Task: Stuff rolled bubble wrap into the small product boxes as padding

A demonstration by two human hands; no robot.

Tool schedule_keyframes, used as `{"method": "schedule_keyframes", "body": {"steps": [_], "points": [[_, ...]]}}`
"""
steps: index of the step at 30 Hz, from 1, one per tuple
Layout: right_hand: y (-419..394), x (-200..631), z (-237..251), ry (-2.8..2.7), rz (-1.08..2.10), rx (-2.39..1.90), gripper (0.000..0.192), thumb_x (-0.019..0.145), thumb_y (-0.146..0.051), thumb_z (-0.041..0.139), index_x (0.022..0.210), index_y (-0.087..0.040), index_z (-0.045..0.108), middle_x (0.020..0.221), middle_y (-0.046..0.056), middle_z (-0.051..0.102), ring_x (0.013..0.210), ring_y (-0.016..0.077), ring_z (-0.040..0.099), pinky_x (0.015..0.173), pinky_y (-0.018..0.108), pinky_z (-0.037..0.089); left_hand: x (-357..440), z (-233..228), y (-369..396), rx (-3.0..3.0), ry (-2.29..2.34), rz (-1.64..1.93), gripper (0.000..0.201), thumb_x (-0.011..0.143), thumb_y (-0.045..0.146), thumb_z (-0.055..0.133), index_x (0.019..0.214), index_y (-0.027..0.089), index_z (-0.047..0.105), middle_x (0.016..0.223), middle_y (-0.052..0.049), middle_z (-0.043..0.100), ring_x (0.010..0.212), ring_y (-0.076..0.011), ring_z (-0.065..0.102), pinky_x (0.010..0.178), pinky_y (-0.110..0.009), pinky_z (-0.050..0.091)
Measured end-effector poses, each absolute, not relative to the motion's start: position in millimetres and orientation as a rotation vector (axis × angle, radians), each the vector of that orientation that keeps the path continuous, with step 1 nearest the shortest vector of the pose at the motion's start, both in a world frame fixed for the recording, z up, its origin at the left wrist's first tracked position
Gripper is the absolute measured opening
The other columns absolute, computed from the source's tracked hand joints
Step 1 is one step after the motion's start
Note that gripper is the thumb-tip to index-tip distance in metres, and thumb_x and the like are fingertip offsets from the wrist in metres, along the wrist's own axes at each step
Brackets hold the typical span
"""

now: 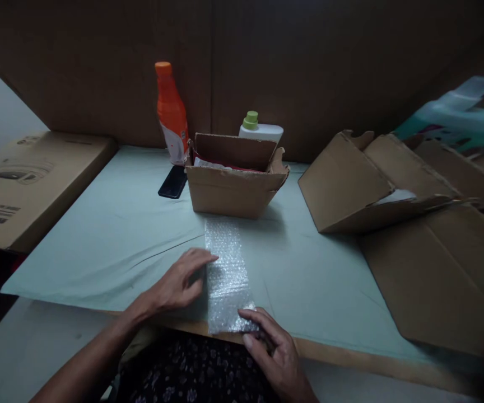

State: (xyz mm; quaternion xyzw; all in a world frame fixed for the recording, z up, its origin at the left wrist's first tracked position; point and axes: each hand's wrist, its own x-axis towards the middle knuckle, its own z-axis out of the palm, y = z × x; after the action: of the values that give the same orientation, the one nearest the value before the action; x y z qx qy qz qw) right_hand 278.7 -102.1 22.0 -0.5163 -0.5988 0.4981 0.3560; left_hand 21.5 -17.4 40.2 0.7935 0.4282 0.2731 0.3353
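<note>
Bubble wrap [226, 277]: one strip, flat on green sheet [111, 235], near table edge. Left hand [178, 285], fingers loosely spread, presses its left edge; right hand [273, 350] pinches near corner. Step judged: smoothing or rolling; next calls for steady even grip. Open box [233, 182] just beyond; clear room left, cardboard [435, 268] right.
</note>
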Motion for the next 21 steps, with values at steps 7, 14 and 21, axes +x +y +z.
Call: {"method": "schedule_keyframes", "body": {"steps": [7, 14, 21], "points": [[-70.0, 269.2, 30.3, -1.338, 1.507, -1.206, 0.045, 0.093, -0.04, 0.063, 0.135, -0.025, 0.058, 0.111, 0.01, 0.073, 0.091, 0.0213, 0.073, 0.079, 0.034, 0.061, 39.6, 20.6, -62.0, 1.783, 1.329, 0.862, 0.067, 0.087, 0.019, 0.055, 0.152, 0.025, 0.039, 0.124, -0.01, 0.067, 0.112, -0.0247, 0.062, 0.102, -0.046, 0.05], [-42.1, 274.9, 12.8, -2.031, 0.576, -1.163, 0.041, 0.092, -0.018, 0.061, 0.132, -0.027, 0.061, 0.123, 0.009, 0.071, 0.113, 0.0245, 0.067, 0.094, 0.041, 0.057, 54.0, -12.8, -7.7, 1.998, 1.694, 0.691, 0.069, 0.085, 0.018, 0.056, 0.152, 0.017, 0.037, 0.09, -0.005, 0.066, 0.082, -0.0228, 0.06, 0.082, -0.041, 0.053], [-12.1, 268.0, 4.9, -2.384, 0.189, -1.122, 0.024, 0.094, -0.009, 0.051, 0.106, -0.017, 0.071, 0.126, 0.014, 0.071, 0.12, 0.0314, 0.064, 0.091, 0.048, 0.055, 47.3, 2.1, -19.8, 2.142, 1.606, 0.934, 0.067, 0.09, 0.021, 0.059, 0.151, 0.022, 0.032, 0.124, -0.013, 0.061, 0.109, -0.0277, 0.057, 0.093, -0.046, 0.05]]}}
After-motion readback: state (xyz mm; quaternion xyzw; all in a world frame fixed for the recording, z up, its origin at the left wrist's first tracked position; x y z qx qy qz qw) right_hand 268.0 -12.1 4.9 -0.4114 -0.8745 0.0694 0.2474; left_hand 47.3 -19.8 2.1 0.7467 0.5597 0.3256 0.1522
